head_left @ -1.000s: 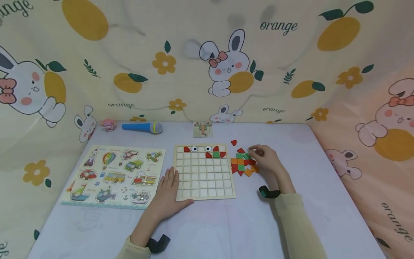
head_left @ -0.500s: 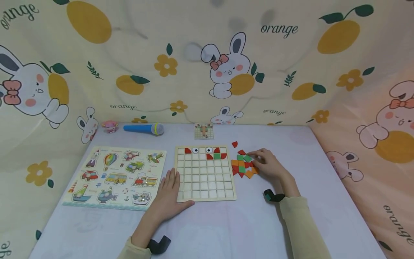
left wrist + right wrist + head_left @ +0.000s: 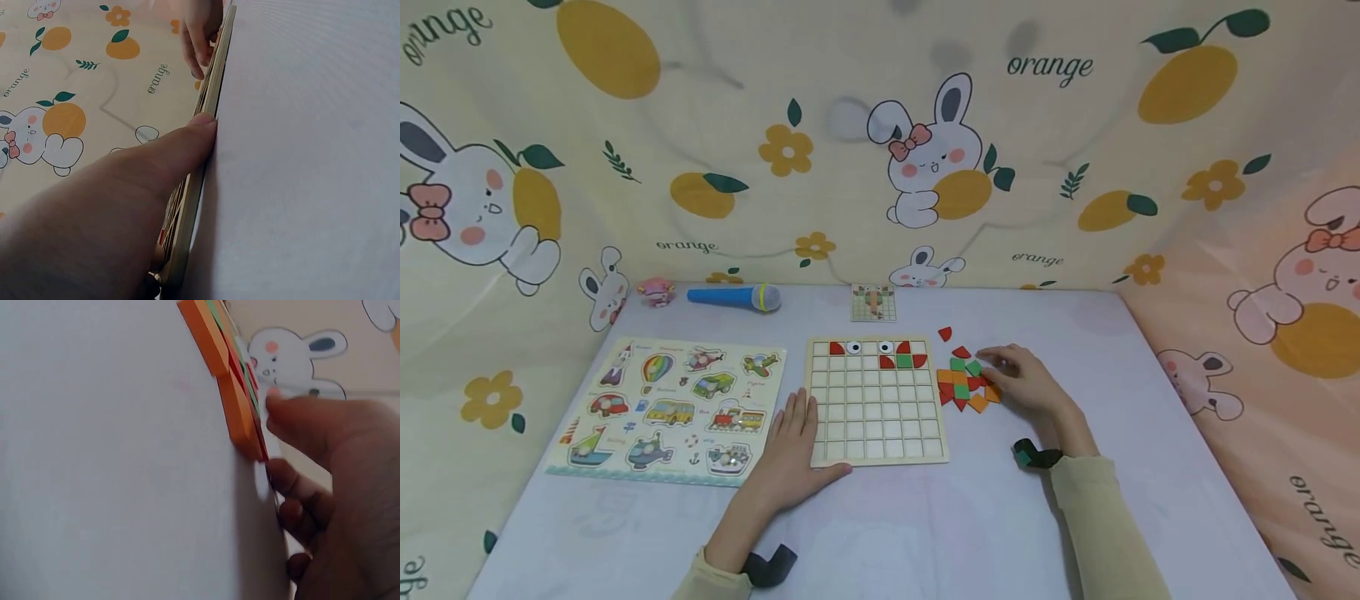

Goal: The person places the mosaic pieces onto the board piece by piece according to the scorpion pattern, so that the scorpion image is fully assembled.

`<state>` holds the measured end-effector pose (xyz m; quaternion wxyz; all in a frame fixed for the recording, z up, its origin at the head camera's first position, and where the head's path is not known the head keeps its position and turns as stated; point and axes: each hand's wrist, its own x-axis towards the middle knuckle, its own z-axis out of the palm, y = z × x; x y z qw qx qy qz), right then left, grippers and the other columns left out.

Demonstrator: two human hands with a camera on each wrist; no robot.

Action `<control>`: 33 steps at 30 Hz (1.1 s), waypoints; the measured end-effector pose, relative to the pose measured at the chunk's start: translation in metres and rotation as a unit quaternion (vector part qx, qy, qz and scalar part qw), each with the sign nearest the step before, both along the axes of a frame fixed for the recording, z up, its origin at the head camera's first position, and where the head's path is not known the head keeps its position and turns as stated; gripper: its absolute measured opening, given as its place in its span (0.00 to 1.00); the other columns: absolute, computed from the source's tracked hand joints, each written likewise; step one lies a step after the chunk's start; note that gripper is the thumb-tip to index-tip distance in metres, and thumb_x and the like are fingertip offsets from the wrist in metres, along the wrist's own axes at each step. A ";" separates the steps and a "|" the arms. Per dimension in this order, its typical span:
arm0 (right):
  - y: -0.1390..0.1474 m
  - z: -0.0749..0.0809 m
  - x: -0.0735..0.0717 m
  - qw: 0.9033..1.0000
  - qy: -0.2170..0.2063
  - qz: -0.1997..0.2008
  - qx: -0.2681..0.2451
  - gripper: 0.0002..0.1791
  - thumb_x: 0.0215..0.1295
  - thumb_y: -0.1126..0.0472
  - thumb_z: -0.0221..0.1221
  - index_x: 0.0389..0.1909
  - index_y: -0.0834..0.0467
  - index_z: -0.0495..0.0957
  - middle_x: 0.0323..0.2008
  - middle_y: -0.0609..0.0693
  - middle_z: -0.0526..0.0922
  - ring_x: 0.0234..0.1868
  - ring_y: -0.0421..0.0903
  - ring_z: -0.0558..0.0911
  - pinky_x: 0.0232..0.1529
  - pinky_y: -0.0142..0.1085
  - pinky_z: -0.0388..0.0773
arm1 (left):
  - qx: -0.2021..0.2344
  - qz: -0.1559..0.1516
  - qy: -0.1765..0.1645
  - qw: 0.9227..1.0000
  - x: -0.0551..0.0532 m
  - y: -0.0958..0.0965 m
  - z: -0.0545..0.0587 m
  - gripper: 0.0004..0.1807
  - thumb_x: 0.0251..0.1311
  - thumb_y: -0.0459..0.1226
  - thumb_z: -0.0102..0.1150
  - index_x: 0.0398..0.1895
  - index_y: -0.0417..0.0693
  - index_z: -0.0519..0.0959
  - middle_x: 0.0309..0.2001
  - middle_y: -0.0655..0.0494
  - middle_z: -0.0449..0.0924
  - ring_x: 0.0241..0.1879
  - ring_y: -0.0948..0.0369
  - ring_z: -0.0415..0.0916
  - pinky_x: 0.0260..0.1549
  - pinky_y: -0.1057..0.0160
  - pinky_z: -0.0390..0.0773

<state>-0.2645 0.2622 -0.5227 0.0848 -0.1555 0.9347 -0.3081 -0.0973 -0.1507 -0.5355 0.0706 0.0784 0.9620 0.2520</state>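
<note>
My left hand [image 3: 792, 450] rests flat along the left edge of a square wooden grid board [image 3: 867, 408], thumb at its near edge. In the left wrist view, the thumb [image 3: 187, 140] lies against the board's side. Two eye tiles, several red quarter-round pieces and one green square [image 3: 904, 361] sit in the board's top rows. To its right lies a cluster of red, green and orange pieces [image 3: 961, 378]. My right hand [image 3: 1030, 383] is at the cluster's right side, fingertips close to a green square [image 3: 973, 367]. In the right wrist view, its thumb and fingers stand apart beside orange pieces [image 3: 236, 415], holding nothing visible.
A vehicle picture puzzle [image 3: 666, 408] lies left of the board, partly under my left forearm. At the back stand a blue toy microphone [image 3: 730, 297], a small pink toy [image 3: 657, 292] and a pattern card [image 3: 873, 302]. A printed cloth [image 3: 842, 200] hangs behind the table.
My right hand has come down slightly and shifted right at the pieces, its fingers less bent than before. The left hand stays in place on the board. The head view has tilted slightly.
</note>
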 end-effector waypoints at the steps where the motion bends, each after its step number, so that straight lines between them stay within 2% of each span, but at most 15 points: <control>1: -0.001 0.001 0.000 1.000 -0.001 0.000 0.000 0.21 0.76 0.54 0.63 0.67 0.52 0.81 0.54 0.56 0.80 0.55 0.54 0.74 0.55 0.51 0.77 | 0.000 0.000 0.001 1.000 0.000 0.000 0.000 0.69 0.58 0.68 0.68 0.84 0.30 0.47 0.85 0.35 0.36 0.85 0.42 0.29 0.82 0.39 0.39; 6: -0.005 0.007 -0.005 1.000 -0.010 0.005 0.008 0.18 0.78 0.55 0.62 0.64 0.51 0.84 0.47 0.54 0.80 0.48 0.52 0.74 0.45 0.42 0.75 | 0.001 0.000 -0.001 1.000 0.000 0.001 -0.001 0.68 0.58 0.68 0.68 0.84 0.30 0.47 0.85 0.34 0.35 0.85 0.42 0.29 0.82 0.39 0.39; 12: 0.002 0.008 -0.012 0.999 -0.023 0.025 0.025 0.17 0.75 0.55 0.65 0.61 0.50 0.86 0.46 0.51 0.80 0.49 0.51 0.75 0.47 0.41 0.77 | 0.000 -0.001 -0.003 1.000 0.000 0.001 -0.001 0.68 0.59 0.67 0.68 0.84 0.30 0.47 0.85 0.35 0.35 0.85 0.42 0.28 0.82 0.39 0.39; 16: 0.002 0.010 -0.017 0.998 -0.018 0.052 0.034 0.17 0.73 0.55 0.68 0.60 0.50 0.87 0.42 0.51 0.79 0.47 0.51 0.75 0.45 0.40 0.77 | -0.001 -0.001 -0.004 1.000 0.000 0.000 0.000 0.68 0.59 0.68 0.68 0.84 0.30 0.46 0.85 0.35 0.34 0.85 0.42 0.28 0.82 0.39 0.39; 21: 0.000 0.014 -0.022 0.997 -0.012 0.063 0.043 0.16 0.72 0.54 0.69 0.58 0.51 0.88 0.40 0.50 0.79 0.45 0.51 0.75 0.44 0.41 0.77 | 0.003 -0.001 -0.005 1.000 -0.001 0.001 0.001 0.69 0.59 0.67 0.68 0.84 0.30 0.46 0.85 0.35 0.33 0.85 0.42 0.28 0.82 0.39 0.38; 27: 0.001 0.011 -0.018 0.999 -0.012 0.035 0.033 0.17 0.72 0.52 0.69 0.58 0.53 0.85 0.46 0.52 0.82 0.49 0.51 0.77 0.51 0.43 0.80 | 0.000 -0.001 -0.007 1.000 -0.001 0.001 0.000 0.69 0.59 0.68 0.68 0.84 0.30 0.45 0.86 0.36 0.32 0.85 0.42 0.27 0.82 0.39 0.38; 33: -0.011 0.017 -0.014 1.000 -0.007 -0.021 -0.017 0.19 0.73 0.52 0.68 0.58 0.56 0.82 0.44 0.54 0.81 0.48 0.53 0.77 0.47 0.42 0.79 | 0.000 -0.002 -0.005 1.000 -0.001 0.001 0.001 0.69 0.59 0.68 0.68 0.84 0.30 0.45 0.85 0.36 0.32 0.85 0.42 0.27 0.82 0.39 0.38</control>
